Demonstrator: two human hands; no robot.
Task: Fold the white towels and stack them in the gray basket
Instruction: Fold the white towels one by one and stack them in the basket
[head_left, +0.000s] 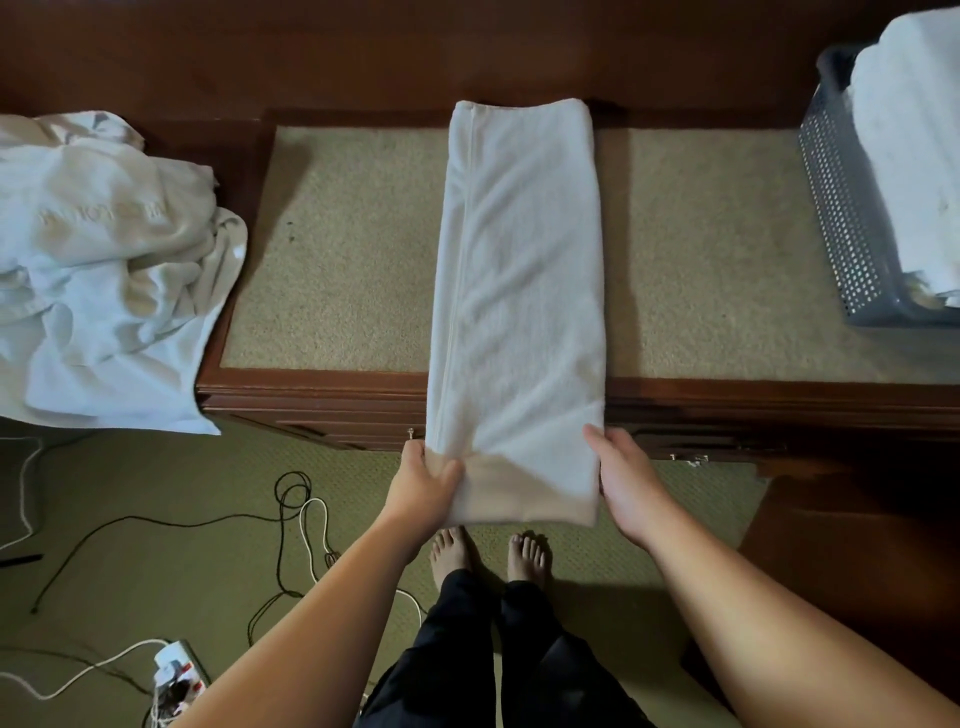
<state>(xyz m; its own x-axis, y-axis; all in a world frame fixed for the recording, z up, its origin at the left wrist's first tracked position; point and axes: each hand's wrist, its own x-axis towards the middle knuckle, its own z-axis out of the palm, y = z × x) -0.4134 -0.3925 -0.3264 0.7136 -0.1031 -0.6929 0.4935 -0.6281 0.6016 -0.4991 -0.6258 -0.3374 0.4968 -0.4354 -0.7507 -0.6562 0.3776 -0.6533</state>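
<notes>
A white towel (519, 270), folded into a long narrow strip, lies across the beige-topped wooden bench (337, 249) with its near end hanging past the front edge. My left hand (423, 486) pinches the near left corner, thumb on top. My right hand (626, 480) grips the near right corner, fingers under the cloth. At the far right stands the gray perforated basket (841, 208), with folded white towels (914, 145) stacked inside and rising above its rim.
A crumpled heap of white towels (104, 260) lies at the left, beside the bench. Dark and white cables (291, 525) and a power strip (174, 675) trail over the green carpet. My bare feet (488, 558) stand close to the bench front.
</notes>
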